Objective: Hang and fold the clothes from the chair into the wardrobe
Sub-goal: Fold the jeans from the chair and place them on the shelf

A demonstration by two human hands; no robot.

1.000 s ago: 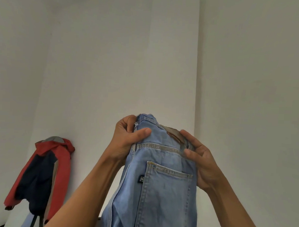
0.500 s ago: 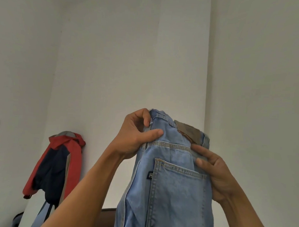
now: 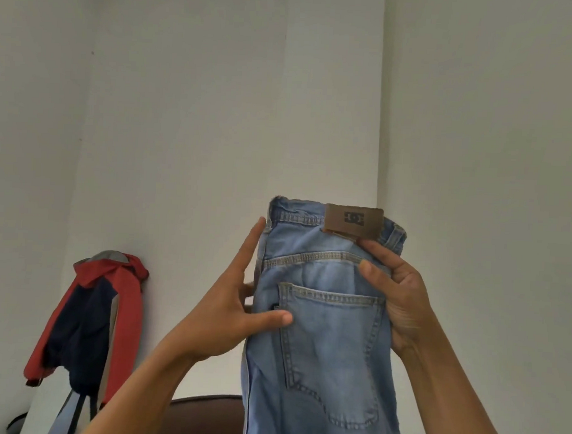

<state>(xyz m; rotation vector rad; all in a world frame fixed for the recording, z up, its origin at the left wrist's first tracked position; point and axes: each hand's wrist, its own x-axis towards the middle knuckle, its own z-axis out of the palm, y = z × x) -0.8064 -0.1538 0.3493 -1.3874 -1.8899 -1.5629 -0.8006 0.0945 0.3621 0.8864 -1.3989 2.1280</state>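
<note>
Denim: jeans [image 3: 331,350] hang lengthwise below my grips, waistband [image 3: 298,215] up. Right hand [image 3: 402,297] clamps the waistband; left hand [image 3: 221,315] pinches the frame-left edge, lower.

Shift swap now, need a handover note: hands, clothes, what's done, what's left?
Left hand: thumb on the front and fingers behind the left edge of the light blue jeans, pinching them.
Right hand: fingers curled round the right edge, just under the brown leather patch.
Jeans: held up by the waist, back pocket toward the camera, legs running out of view below.
Nearby: red and navy jacket hanging on the wall at left; brown chair back low in view.
Done: jeans in hand.
Left: fold or hang them in the wardrobe, which is not in view.
</note>
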